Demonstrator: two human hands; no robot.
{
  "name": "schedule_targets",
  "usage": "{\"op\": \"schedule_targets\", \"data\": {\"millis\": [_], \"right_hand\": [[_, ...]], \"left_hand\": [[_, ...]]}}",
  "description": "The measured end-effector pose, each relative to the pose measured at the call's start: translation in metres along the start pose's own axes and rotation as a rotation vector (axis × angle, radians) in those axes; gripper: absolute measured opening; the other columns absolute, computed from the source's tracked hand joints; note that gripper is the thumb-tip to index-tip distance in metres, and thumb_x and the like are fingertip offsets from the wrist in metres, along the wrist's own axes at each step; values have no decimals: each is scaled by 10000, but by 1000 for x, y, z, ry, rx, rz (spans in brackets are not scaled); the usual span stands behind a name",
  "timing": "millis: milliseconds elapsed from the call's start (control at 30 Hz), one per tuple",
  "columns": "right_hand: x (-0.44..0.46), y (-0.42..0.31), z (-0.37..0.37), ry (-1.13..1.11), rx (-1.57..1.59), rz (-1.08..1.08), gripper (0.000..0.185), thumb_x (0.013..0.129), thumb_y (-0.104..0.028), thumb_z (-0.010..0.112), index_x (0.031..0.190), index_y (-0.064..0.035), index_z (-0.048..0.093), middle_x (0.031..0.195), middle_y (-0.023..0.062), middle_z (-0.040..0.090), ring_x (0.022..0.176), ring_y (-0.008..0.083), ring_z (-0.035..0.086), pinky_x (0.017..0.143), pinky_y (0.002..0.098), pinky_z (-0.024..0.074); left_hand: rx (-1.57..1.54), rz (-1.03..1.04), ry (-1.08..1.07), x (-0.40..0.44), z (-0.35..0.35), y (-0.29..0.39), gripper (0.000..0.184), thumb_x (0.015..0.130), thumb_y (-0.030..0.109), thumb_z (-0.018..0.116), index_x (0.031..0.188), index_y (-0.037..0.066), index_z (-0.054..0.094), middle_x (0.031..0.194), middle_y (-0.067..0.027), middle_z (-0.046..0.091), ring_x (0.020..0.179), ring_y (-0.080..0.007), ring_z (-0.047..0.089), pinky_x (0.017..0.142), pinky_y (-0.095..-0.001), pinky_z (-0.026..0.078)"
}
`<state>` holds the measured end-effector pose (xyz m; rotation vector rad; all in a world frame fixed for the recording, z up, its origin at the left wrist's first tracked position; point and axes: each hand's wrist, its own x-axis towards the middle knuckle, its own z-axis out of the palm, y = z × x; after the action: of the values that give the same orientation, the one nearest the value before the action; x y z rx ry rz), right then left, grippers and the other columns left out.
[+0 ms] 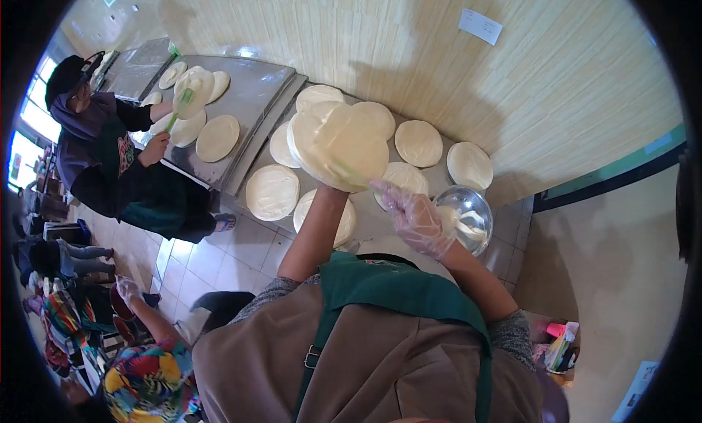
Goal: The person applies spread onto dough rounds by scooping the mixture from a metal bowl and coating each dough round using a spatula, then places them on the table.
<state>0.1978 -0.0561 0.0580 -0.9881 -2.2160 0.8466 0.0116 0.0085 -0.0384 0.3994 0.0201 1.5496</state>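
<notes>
From here I read the bowl point(480, 204) as glossy metal and the glove point(418, 225) as clear, crinkled plastic. The raised dough round point(358, 141) looks smooth with a soft sheen, the wall point(398, 50) wood-grained.

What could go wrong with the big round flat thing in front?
The pale round might tip or slide, because it spreads out well past the left forearm beneath it. The gloved right hand has a blurry green tool over it, so pressing hard might tear it. The metal bowl looks close to that hand, so a bump could spill it.
</notes>
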Motion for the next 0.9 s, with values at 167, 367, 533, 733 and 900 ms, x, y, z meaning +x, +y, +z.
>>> {"op": "schedule_targets", "data": {"millis": [167, 367, 533, 733, 900], "right_hand": [[34, -2, -17, -12, 66, 1, 354, 959, -138, 512, 1303, -165, 591, 1148, 185, 651, 959, 335, 660, 799, 389, 535], [19, -15, -52, -204, -494, -159, 402, 917, -127, 566, 1307, -224, 590, 992, 102, 686, 801, 259, 651, 658, 376, 521], [-3, 15, -104, -119, -623, -323, 371, 938, -150, 556, 1279, -283, 611, 814, 52, 646, 642, 209, 612, 549, 352, 489], [9, 18, -77, -8, -596, -388, 384, 915, -150, 574, 1271, -288, 618, 686, 36, 534, 512, 202, 496, 478, 364, 443], [41, 5, -41, 228, -730, -250, 469, 835, -84, 626, 1272, -254, 613, 686, 45, 549, 581, 202, 564, 502, 348, 474]], "left_hand": [[-31, -41, 5, -9, 7, -12, 576, 960, 458, 506, 1402, 95, 434, 1373, -122, 522, 1226, -262, 538, 1012, -453, 477], [-57, -54, -52, -7, -2, 3, 571, 961, 454, 507, 1398, 93, 439, 1369, -123, 526, 1221, -259, 542, 1008, -451, 481], [-7, -34, -42, -5, -21, 21, 572, 958, 462, 507, 1397, 100, 443, 1371, -122, 526, 1225, -263, 541, 1004, -455, 484], [230, -21, 80, -1, 18, 6, 623, 935, 579, 452, 1372, 135, 470, 1364, -111, 529, 1223, -315, 536, 1007, -512, 461], [114, -27, 59, -10, 19, -33, 624, 936, 580, 449, 1373, 136, 469, 1365, -111, 528, 1223, -316, 536, 1008, -512, 460]]}}
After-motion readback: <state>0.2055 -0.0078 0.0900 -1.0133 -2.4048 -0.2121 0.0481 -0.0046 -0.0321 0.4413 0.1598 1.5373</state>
